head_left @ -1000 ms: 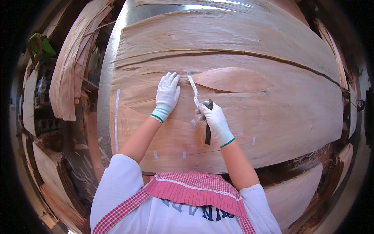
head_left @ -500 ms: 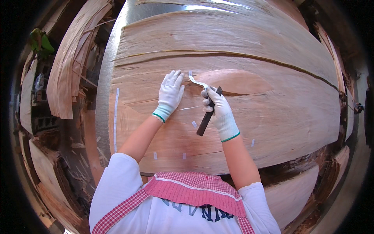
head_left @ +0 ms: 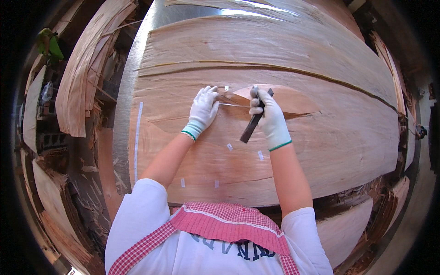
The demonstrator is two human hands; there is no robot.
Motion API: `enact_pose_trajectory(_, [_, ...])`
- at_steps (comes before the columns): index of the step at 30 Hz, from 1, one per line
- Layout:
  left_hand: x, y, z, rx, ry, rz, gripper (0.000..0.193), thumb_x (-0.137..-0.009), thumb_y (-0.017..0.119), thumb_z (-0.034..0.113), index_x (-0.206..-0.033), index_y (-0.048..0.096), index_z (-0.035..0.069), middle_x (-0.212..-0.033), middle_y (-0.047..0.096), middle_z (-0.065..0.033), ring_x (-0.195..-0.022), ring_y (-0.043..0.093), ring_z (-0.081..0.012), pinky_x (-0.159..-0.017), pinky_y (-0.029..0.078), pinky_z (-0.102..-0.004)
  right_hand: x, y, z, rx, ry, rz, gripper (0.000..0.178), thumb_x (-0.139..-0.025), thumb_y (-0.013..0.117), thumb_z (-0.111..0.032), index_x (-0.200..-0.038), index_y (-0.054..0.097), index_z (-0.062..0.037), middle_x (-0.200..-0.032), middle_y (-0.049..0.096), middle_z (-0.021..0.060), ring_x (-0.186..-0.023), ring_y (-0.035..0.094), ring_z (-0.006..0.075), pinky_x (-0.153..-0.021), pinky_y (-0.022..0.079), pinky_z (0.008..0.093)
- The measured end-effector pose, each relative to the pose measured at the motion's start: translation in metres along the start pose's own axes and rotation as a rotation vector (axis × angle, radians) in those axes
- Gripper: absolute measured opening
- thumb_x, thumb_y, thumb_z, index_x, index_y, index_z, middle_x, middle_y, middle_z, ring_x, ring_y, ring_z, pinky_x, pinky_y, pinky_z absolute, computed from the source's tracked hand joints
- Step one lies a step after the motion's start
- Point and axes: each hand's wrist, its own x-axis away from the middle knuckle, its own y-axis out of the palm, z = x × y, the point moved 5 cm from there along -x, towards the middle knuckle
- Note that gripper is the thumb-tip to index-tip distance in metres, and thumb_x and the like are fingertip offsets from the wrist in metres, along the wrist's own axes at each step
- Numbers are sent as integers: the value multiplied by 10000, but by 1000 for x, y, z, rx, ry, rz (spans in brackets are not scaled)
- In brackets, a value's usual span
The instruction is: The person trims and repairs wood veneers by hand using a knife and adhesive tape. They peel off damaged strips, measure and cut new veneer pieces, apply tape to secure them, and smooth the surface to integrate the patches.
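Where our right hand [head_left: 270, 114] grips the dark tool [head_left: 250, 130], its middle is hidden from us; our left hand [head_left: 204, 108] lies palm-down, fingers extended, on the veneer [head_left: 321, 142].

"What are the person's hands doing?"

"The left grip [head_left: 204, 106], white-gloved, is resting fingers-forward on a pale veneer sheet [head_left: 339, 137]. The right grip [head_left: 269, 114], also gloved, is holding a flat dark tool [head_left: 250, 129] at a slant over the sheet."

"What is lying around them?"

"A leaf-shaped veneer patch [head_left: 298, 101] is showing partly behind the right grip. Small white tape pieces [head_left: 230, 147] are dotting the sheet, and a long white strip [head_left: 138, 137] is running along its left side."

"And farther out?"

"A metal table [head_left: 167, 16] is gleaming beneath. Thin wood strips [head_left: 75, 101] are hanging at far left."
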Motion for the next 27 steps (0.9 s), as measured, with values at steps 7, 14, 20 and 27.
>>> enact_pose_trajectory(7, [-1,-4,1,35,-43,-15,354,-841,610,58,-1190,552,84,-1299,568,-136,-1251,490,-330,-1076,366,-447,53,-32,50,611,-10,209,195,-966,572,-228,-997,616,-41,-841,672,23,-624,558,45,-492,387,182])
enact_pose_trajectory(14, [-6,6,14,-266,98,-95,452,-848,612,95,-1294,549,132,-1310,562,-105,-1244,497,-307,-1068,370,-444,64,-40,70,627,51,192,196,-962,566,-214,-987,621,-27,-835,668,32,-624,583,63,-497,412,195])
enact_pose_trajectory(20, [-29,4,14,-200,69,-50,262,-853,619,153,-1110,656,114,-1114,642,-75,-1048,591,-275,-922,466,-410,67,-50,83,653,74,248,212,-964,566,-216,-960,635,-16,-824,663,28,-630,578,52,-491,401,192])
enact_pose_trajectory(27, [-38,11,13,-220,-159,-104,314,-806,689,231,-1090,659,101,-1064,648,-73,-994,599,-281,-894,475,-406,66,-56,97,631,65,279,195,-959,567,-194,-937,624,-8,-818,671,50,-672,643,102,-490,405,201])
